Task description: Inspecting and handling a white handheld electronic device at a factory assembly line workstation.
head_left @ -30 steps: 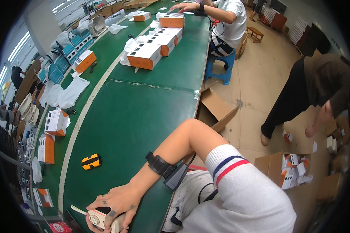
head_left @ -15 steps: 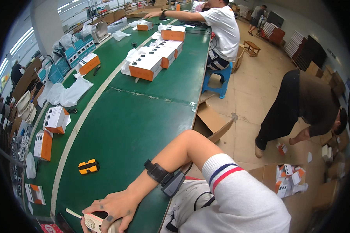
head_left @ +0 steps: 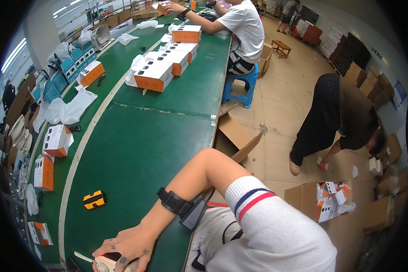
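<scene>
Cream device (head_left: 105,264) is near left, gripped in the right hand (head_left: 130,247); it's cut off, so can't tell if it touches the bench (head_left: 140,140). Left hand's out of view. Looks like a handling step; next move probably wants steady grip. Yellow-black gadget (head_left: 94,199) lies beyond.

Ahead of you, a person in a white shirt (head_left: 243,34) sits on a blue stool (head_left: 238,86) (a wooden stool (head_left: 281,47) stands farther off); to your right, a stooping person (head_left: 323,115) reaches down near an open carton (head_left: 301,196).
</scene>
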Demonstrator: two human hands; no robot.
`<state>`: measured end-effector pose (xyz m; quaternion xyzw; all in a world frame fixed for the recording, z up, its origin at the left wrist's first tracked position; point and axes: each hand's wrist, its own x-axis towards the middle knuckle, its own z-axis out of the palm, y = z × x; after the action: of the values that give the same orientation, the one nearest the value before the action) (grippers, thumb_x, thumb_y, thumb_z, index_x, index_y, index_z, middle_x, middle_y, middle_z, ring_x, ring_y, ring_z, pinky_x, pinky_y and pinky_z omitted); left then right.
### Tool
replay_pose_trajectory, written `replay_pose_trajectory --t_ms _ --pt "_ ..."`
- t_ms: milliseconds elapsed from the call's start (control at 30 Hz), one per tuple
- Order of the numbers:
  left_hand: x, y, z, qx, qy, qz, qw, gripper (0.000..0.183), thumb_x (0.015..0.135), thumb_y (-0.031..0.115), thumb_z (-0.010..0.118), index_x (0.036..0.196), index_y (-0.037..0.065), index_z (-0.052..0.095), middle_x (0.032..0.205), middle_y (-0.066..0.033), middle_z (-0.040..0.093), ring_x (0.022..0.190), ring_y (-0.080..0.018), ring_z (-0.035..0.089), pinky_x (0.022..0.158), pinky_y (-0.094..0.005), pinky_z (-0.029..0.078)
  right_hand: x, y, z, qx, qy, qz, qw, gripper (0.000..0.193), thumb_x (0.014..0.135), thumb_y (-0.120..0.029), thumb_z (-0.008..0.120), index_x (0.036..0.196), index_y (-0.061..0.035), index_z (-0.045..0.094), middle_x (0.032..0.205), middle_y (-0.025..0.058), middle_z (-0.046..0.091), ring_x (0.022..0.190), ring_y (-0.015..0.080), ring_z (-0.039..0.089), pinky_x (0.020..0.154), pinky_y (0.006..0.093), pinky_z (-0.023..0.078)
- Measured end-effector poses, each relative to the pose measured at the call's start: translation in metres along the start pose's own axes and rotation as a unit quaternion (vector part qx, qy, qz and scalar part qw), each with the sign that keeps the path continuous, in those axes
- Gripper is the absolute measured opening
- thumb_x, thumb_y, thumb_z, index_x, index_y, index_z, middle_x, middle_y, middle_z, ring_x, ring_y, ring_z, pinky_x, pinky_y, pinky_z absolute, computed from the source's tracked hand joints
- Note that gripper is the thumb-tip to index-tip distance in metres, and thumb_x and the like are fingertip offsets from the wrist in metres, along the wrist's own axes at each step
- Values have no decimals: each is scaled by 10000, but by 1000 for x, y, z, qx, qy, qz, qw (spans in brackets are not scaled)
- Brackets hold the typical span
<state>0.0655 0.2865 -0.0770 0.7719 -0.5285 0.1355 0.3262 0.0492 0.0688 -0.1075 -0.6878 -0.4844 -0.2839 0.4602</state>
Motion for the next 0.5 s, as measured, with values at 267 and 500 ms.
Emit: replay_pose_trajectory --t_ms 267,500 --pt "1 0 -2 5 -5 4 1000 597 677 356 813 1161 93 582 1318 -277 316 1165 -451 421 907 -529 435 -1 1 1 -14 -48 47 998 444 721 -484 683 1117 -319 568 1325 305 274 1074 464 468 760 452 511" --pt "-3 -3 -6 4 -1 14 1000 606 673 346 816 1168 95 572 1317 -273 318 1163 -451 422 907 -529 436 2 -5 1 -6 3 0 1000 462 823 -461 630 1203 -206 566 1317 312 346 1122 481 439 908 502 409"
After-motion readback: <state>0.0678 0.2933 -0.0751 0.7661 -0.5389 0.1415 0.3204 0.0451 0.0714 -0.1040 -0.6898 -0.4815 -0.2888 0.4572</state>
